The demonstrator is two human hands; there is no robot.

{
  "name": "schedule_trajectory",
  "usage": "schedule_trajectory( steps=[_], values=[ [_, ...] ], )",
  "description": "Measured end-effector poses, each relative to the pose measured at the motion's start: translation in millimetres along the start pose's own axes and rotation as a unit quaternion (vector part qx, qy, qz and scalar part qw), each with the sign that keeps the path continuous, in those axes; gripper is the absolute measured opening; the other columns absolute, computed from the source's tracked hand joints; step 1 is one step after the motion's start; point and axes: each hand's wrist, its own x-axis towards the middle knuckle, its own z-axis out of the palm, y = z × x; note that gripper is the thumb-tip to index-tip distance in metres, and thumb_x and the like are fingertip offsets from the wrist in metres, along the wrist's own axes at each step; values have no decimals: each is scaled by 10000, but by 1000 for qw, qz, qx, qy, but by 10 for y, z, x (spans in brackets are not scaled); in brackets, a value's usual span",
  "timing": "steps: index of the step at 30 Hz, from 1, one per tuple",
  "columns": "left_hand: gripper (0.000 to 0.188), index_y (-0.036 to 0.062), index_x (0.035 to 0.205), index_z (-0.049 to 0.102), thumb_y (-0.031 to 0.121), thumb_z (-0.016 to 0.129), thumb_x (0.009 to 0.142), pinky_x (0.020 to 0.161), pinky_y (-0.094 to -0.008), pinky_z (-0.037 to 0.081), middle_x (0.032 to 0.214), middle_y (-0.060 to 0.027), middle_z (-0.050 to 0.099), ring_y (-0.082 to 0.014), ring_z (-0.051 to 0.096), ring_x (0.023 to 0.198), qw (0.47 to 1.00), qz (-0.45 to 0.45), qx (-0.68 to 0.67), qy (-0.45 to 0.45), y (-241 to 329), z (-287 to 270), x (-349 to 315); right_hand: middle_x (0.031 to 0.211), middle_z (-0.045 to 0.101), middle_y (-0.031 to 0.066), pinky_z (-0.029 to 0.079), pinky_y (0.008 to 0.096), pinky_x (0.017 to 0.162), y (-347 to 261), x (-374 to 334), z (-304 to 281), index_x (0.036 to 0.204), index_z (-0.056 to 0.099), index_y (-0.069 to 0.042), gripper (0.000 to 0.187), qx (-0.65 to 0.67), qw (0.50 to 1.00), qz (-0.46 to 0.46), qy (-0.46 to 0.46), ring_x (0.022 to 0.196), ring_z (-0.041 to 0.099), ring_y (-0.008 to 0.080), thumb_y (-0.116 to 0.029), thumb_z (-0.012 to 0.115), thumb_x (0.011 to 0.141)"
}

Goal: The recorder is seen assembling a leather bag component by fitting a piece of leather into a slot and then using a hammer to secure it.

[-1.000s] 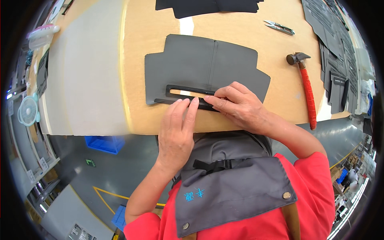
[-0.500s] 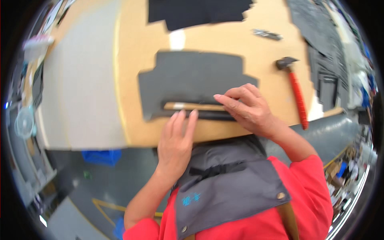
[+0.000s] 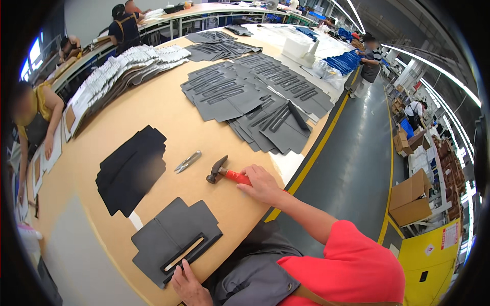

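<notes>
My right hand [image 3: 263, 185] is closed around the red handle of a hammer [image 3: 219, 171], its dark metal head lying to the left on the table. My left hand [image 3: 190, 285] rests its outstretched fingers on the near edge of a dark grey cut panel [image 3: 173, 229]. That panel has notched corners and a long narrow slot with a black border, through which the table shows. A pair of thread snips [image 3: 188, 161] lies left of the hammer. Beyond the panel is a stack of black notched pieces [image 3: 130, 171].
Piles of slotted grey panels [image 3: 224, 94] cover the table's far right, with a fanned stack of pale-edged sheets [image 3: 125, 71] at the far left. A white container [image 3: 297, 51] stands farther back. One co-worker [image 3: 38, 115] is at the left edge; a yellow cabinet [image 3: 429, 265] stands right.
My right hand has left the grey panel and taken hold of the hammer's handle. My left hand stays at the panel's near edge. The view has swung to the right and up.
</notes>
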Motion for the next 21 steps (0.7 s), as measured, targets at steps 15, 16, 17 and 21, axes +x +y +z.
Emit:
schedule_trajectory(
  steps=[15, 16, 17, 21],
  values=[
    [736, -18, 1450, 502, -187, 531, 734, 1084, -476, 393, 1324, -235, 512, -424, 473, 1242, 1000, 31, -2, 5, 12, -87, 7, 792, 673, 117, 506, 468, 644, -404, -41, -274, 1141, 478, -92, 346, 60, 995, 25, -76, 737, 675, 355, -184, 652, 856],
    [736, -20, 1450, 500, -188, 531, 733, 1083, -474, 394, 1322, -235, 515, -424, 473, 1242, 999, 34, -5, 7, 4, -102, -1, 794, 676, 115, 504, 463, 631, -477, -33, -286, 1141, 495, -97, 335, 52, 996, 7, -75, 737, 676, 349, -174, 652, 856],
    [736, -20, 1450, 500, -188, 531, 733, 1083, -474, 394, 1322, -235, 515, -424, 473, 1242, 999, 38, -7, 5, 15, -101, 24, 794, 676, 115, 504, 463, 631, -487, -49, -302, 1141, 495, -97, 335, 50, 996, 11, -73, 737, 676, 349, -174, 652, 856],
    [738, -19, 1454, 495, -181, 534, 735, 1093, -473, 392, 1337, -236, 516, -423, 471, 1254, 999, 35, 2, -9, 4, -75, 31, 829, 700, 114, 521, 447, 642, -575, -75, -318, 1146, 559, -103, 316, 73, 996, -47, -29, 739, 687, 331, -148, 659, 849]
  ],
)
